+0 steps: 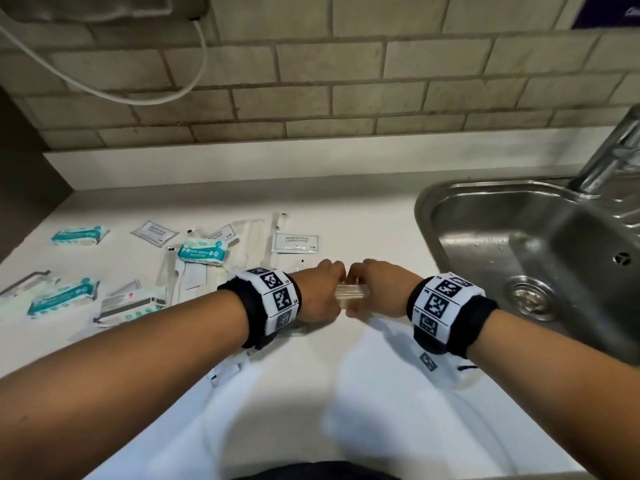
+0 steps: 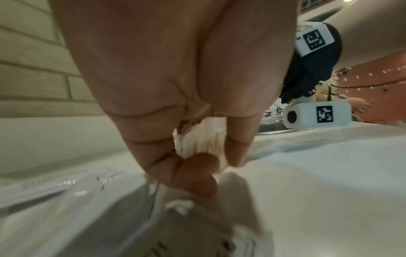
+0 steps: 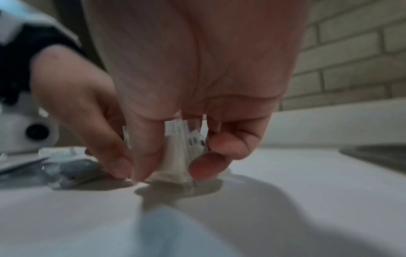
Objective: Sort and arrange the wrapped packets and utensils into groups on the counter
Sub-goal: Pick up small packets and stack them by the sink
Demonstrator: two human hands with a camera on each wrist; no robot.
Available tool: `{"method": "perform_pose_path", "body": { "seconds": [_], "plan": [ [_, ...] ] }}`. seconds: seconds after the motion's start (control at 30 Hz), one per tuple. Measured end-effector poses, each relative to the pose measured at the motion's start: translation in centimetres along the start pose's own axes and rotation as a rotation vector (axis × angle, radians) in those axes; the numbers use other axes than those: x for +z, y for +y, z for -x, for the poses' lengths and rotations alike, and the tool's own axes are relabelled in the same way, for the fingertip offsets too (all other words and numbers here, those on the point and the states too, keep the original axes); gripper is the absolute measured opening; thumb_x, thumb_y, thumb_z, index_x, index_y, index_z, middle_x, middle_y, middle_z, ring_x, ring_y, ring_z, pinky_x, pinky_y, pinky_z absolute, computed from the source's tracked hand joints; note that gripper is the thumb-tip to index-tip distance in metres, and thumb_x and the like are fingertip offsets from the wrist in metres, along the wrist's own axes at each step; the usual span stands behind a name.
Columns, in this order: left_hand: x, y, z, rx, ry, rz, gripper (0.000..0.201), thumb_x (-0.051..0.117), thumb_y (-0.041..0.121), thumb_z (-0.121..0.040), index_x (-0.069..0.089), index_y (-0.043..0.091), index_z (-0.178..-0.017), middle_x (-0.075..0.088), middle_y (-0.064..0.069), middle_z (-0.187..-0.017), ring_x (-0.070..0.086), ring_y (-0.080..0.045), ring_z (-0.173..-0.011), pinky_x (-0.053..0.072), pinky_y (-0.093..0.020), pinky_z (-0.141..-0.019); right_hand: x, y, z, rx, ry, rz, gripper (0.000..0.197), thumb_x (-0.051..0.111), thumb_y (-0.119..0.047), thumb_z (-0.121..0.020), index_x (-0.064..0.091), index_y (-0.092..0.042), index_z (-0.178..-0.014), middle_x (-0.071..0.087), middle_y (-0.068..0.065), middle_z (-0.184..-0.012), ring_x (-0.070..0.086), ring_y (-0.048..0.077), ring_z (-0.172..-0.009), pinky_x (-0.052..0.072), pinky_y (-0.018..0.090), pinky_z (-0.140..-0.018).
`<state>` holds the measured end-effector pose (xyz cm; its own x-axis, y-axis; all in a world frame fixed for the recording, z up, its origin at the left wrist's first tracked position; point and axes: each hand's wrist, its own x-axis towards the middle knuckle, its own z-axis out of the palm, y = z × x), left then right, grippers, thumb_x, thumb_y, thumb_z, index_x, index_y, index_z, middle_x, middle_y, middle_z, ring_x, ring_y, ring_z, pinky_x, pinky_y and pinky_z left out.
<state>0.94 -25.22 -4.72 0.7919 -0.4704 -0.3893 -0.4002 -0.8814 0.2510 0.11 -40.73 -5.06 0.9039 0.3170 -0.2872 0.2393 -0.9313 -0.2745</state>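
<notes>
Both hands meet at the counter's middle, gripping a stack of clear-wrapped packets [image 1: 349,292] from either end and standing it on edge on the white counter [image 1: 363,216]. My left hand [image 1: 323,289] curls fingers and thumb round the stack's left end [image 2: 204,140]. My right hand [image 1: 372,289] pinches the right end [image 3: 178,156] between thumb and fingers. To the left lie teal-and-white wipe packs [image 1: 202,252], flat white sachets [image 1: 296,242], long clear-wrapped utensils [image 1: 256,237] and a toothpaste box [image 1: 126,304].
A steel sink [image 1: 540,258] with a tap [image 1: 613,150] lies just right of my right wrist. A tiled wall [image 1: 311,81] backs the counter, with a white cable [image 1: 104,88] hanging at upper left. One more wrapped utensil [image 1: 228,370] lies under my left forearm.
</notes>
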Motion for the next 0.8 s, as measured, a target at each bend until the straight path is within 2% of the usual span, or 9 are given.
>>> {"method": "perform_pose_path", "body": {
  "seconds": [0.07,0.17,0.33,0.43,0.53,0.63,0.73,0.8],
  "plan": [
    [0.3,-0.1,-0.1,0.005,0.017,0.026,0.033,0.052,0.014,-0.088,0.042,0.009,-0.119,0.045,-0.011,-0.116,0.055,-0.031,-0.094,0.046,-0.040,-0.082,0.2,-0.1,0.1,-0.011,0.017,-0.016,0.036,0.066,-0.038,-0.080,0.058,-0.018,-0.108,0.061,0.002,-0.102,0.062,0.024,-0.091,0.051,0.035,-0.079],
    [0.1,-0.4,0.0,0.029,0.024,0.024,0.027,0.049,0.014,-0.091,0.042,0.007,-0.116,0.045,-0.014,-0.116,0.050,-0.027,-0.084,0.044,-0.039,-0.078,0.3,-0.2,0.1,-0.019,0.035,-0.026,0.032,0.064,-0.036,-0.083,0.056,-0.016,-0.106,0.062,0.003,-0.102,0.061,0.024,-0.088,0.049,0.034,-0.075],
    [0.0,-0.2,0.2,0.025,-0.018,-0.008,0.040,0.059,0.024,-0.088,0.040,0.008,-0.119,0.040,-0.009,-0.116,0.050,-0.026,-0.082,0.041,-0.035,-0.073,0.7,0.0,0.0,-0.020,0.016,-0.070,0.034,0.063,-0.034,-0.083,0.053,-0.015,-0.108,0.060,0.004,-0.107,0.061,0.025,-0.090,0.050,0.036,-0.079],
    [0.3,0.3,-0.1,0.020,-0.018,0.010,0.041,0.056,0.030,-0.090,0.040,0.007,-0.120,0.040,-0.010,-0.119,0.051,-0.027,-0.084,0.044,-0.038,-0.076,1.4,0.1,-0.1,-0.024,-0.009,-0.080,0.037,0.061,-0.033,-0.084,0.047,-0.013,-0.111,0.055,0.007,-0.112,0.059,0.028,-0.094,0.046,0.035,-0.080],
    [0.2,0.4,-0.2,0.012,-0.016,0.040,0.041,0.051,0.033,-0.093,0.040,0.006,-0.121,0.040,-0.010,-0.118,0.051,-0.027,-0.085,0.043,-0.038,-0.076,1.1,0.1,-0.2,-0.017,-0.020,-0.065,0.040,0.063,-0.035,-0.082,0.046,-0.014,-0.111,0.050,0.005,-0.111,0.058,0.027,-0.090,0.048,0.037,-0.079],
    [0.2,-0.1,-0.2,0.012,-0.018,0.074,0.038,0.053,0.030,-0.092,0.040,0.009,-0.119,0.043,-0.009,-0.117,0.056,-0.029,-0.089,0.047,-0.040,-0.078,0.9,0.0,0.0,0.002,-0.051,-0.079,0.045,0.067,-0.036,-0.074,0.044,-0.016,-0.108,0.044,0.001,-0.105,0.058,0.023,-0.084,0.052,0.042,-0.080],
    [-0.1,-0.4,0.1,0.013,0.010,0.176,0.043,0.057,0.026,-0.089,0.036,0.012,-0.124,0.052,-0.005,-0.107,0.055,-0.023,-0.085,0.042,-0.032,-0.068,0.6,0.2,-0.1,-0.004,-0.076,-0.079,0.048,0.067,-0.035,-0.079,0.044,-0.013,-0.115,0.044,0.004,-0.110,0.059,0.024,-0.089,0.050,0.043,-0.083],
    [-0.5,-0.7,0.2,0.007,0.040,0.245,0.049,0.062,0.026,-0.087,0.035,0.014,-0.127,0.058,-0.002,-0.105,0.055,-0.021,-0.085,0.042,-0.030,-0.069,0.4,0.2,-0.2,-0.004,-0.076,-0.087,0.049,0.068,-0.034,-0.081,0.045,-0.012,-0.118,0.047,0.005,-0.111,0.058,0.024,-0.091,0.050,0.040,-0.083]
  ]
}}
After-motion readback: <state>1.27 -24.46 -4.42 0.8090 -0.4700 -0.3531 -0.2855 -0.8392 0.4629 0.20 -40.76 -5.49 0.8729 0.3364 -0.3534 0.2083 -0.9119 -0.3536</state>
